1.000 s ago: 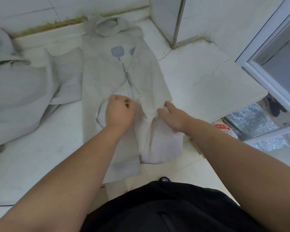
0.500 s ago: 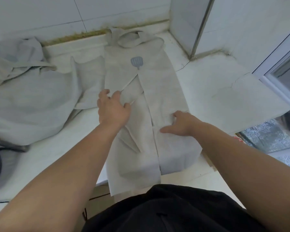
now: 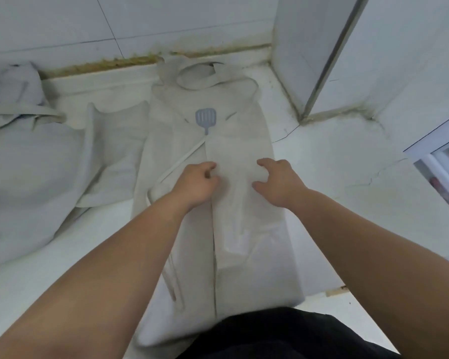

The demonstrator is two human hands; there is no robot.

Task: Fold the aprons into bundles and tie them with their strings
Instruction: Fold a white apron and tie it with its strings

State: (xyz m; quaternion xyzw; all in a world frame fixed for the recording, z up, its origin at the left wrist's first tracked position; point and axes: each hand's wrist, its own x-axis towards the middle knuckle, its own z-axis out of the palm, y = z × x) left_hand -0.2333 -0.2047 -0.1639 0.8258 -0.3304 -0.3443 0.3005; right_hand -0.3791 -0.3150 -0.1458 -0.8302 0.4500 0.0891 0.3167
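Head view looks down on a white counter [image 3: 335, 177], with a heap of other aprons [image 3: 24, 177] at its left. The apron being folded [image 3: 239, 130] lies in the middle as a long strip, its long axis running from the near edge to the far wall, neck loop [image 3: 200, 76] farthest. Both hands sit mid-strip, equally near. The right hand [image 3: 279, 182] rests spread, fingertips on the cloth. The left hand [image 3: 196, 185] is curled at the centre seam; I cannot tell whether it is pinching. A waist string [image 3: 182, 161] trails to its left.
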